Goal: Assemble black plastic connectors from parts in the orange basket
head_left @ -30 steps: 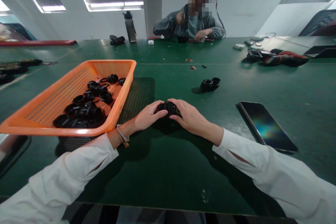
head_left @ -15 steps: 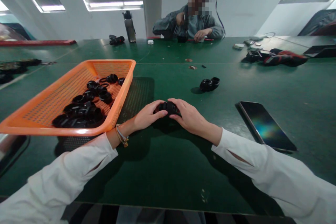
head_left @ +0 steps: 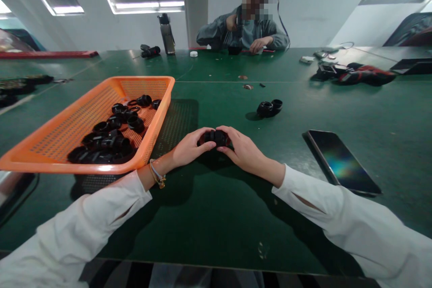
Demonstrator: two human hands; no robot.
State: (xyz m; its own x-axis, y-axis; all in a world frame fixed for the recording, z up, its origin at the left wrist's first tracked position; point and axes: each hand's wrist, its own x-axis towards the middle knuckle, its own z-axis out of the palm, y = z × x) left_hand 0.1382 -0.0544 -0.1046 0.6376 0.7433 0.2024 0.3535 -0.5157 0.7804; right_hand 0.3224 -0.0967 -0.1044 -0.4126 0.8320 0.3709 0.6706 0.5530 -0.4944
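Black cylindrical fitting is at the clock's centre; whether it touches the green surface is hard to tell. At nine o'clock, an orange perforated basket probably keeps loose fittings contained yet reachable. Left hand and right hand each have a grip closed on opposite ends, apparently to hold it level. It looks short and grooved, its ends covered.

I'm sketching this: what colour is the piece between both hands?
The held piece is black, seen best in the head view.
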